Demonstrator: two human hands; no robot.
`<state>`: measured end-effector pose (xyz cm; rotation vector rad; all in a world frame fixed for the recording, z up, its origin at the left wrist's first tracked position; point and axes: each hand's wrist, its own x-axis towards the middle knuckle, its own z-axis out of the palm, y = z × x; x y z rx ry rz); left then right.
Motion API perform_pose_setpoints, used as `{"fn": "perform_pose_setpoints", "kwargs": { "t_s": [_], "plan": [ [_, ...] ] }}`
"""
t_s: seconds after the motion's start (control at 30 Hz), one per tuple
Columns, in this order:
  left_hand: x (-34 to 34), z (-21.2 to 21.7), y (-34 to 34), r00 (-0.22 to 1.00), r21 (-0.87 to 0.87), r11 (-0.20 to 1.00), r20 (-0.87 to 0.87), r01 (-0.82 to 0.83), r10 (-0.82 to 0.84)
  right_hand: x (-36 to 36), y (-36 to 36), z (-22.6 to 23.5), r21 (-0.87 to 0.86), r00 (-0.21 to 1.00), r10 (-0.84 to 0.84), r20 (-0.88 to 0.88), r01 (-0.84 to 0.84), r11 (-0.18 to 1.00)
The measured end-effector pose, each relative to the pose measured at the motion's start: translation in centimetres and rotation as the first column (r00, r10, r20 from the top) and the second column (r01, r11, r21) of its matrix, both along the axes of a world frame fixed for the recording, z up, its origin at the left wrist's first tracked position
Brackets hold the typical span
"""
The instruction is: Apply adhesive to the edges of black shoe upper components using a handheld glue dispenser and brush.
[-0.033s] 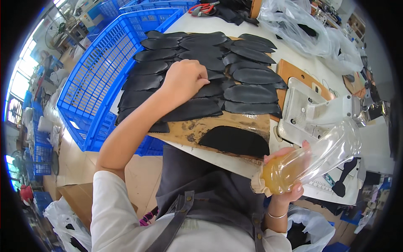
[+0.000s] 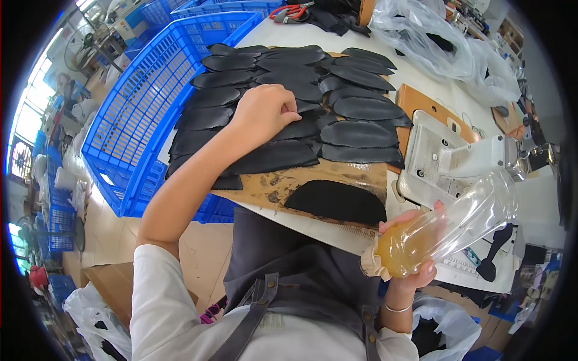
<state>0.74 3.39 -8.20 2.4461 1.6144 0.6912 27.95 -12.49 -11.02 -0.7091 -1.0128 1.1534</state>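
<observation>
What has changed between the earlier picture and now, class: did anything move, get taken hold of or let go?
Nothing visibly changed. The left hand stays at the overlapping black, elongated, flat pieces; the right hand still grips the clear, see-through bottle of yellow liquid.

A blue lattice-sided plastic crate point(image 2: 135, 114) stands beside a white worktable point(image 2: 414, 75) in a cluttered workshop, with a white sewing machine point(image 2: 475, 155) at the table's right. A red-handled hand tool point(image 2: 290, 10) and a rumpled clear plastic bag point(image 2: 415, 33) lie toward the far side. At lower left, a cardboard box point(image 2: 117, 286) sits near the tiled floor point(image 2: 205, 240).
</observation>
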Motion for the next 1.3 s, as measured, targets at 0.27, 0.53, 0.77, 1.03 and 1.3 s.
{"fn": "perform_pose_setpoints", "kwargs": {
  "t_s": [0.27, 0.53, 0.77, 1.03, 1.3],
  "plan": [
    [-1.1, 0.6, 1.0, 0.997, -0.102, 0.992, -0.005, 0.072, -0.073, 0.5, -0.1, -0.2, -0.004, 1.000, 0.004, 0.005, -0.004, 1.000],
    [-1.6, 0.2, 1.4, 0.980, -0.019, 0.980, -0.019, 0.196, -0.197, 0.3, -0.3, -0.1, -0.019, 0.989, 0.047, -0.141, -0.050, 0.999],
    [-1.3, 1.7, 0.6, 0.981, -0.014, 0.999, -0.190, 0.047, -0.048, 0.5, -0.6, 0.0, -0.031, 0.988, 0.057, -0.142, -0.062, 0.998],
    [-0.5, 2.5, -5.8, 0.955, 0.310, 0.904, -0.124, 0.295, -0.269, 0.1, -0.4, 0.4, -0.014, 0.996, -0.092, -0.012, 0.091, 0.996],
    [-1.0, -5.3, -11.3, 0.842, 0.464, 0.775, 0.105, 0.430, -0.530, -5.3, 3.5, 1.5, 0.408, 0.899, -0.271, 0.343, 0.117, 0.905]
  ]
}}
